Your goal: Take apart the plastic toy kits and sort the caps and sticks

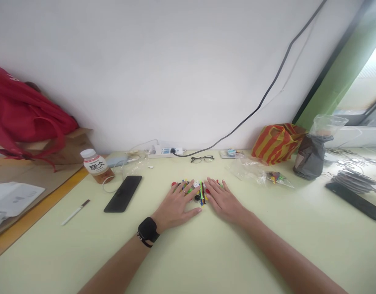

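Note:
Both of my hands lie palm down over a cluster of small colourful plastic pieces (202, 192) on the pale green table. My left hand (176, 204) has its fingers spread across the left part of the cluster, and a black watch (148, 229) is on that wrist. Over the right part rests my right hand (224, 200), its fingers stretched out flat. Between the hands show thin coloured rods, a white round piece (196, 185) and a dark round piece (197, 198). The palms and fingers hide the other pieces.
A black phone (123, 194), a bottle (97, 166) and a pen-like stick (76, 212) lie to the left. Eyeglasses (202, 159) and a power strip (165, 152) sit by the wall. Rightward are clear plastic bags (249, 169), a striped bag (276, 143) and a grey bag (310, 157).

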Available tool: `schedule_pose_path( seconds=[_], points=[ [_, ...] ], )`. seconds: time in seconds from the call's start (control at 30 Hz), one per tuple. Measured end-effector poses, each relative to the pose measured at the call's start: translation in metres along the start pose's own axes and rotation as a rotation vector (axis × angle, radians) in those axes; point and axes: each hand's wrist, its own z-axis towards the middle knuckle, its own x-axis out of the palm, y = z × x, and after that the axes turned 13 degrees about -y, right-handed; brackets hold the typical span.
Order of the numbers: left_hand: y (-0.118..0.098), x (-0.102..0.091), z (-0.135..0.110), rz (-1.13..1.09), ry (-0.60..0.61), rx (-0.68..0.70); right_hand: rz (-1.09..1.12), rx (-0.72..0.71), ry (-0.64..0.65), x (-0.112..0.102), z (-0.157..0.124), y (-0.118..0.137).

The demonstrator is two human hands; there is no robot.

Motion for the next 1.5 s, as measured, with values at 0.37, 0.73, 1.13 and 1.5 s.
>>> schedule_pose_path(
  seconds=[0.37,0.73,1.13,1.5],
  points=[
    [0.004,-0.007,-0.002,0.031,0.03,0.016,-0.01,-0.008,-0.027,0.006,0.005,0.023],
    [0.013,-0.004,-0.004,0.083,-0.129,-0.094,0.017,0.5,-0.105,0.001,-0.007,0.0],
    [-0.001,0.005,-0.002,0.053,-0.135,-0.113,0.214,0.307,0.0,0.011,0.0,0.027],
    [0.001,0.007,-0.001,0.052,-0.095,-0.105,0.233,0.29,-0.049,0.015,0.005,0.035]
  ],
)
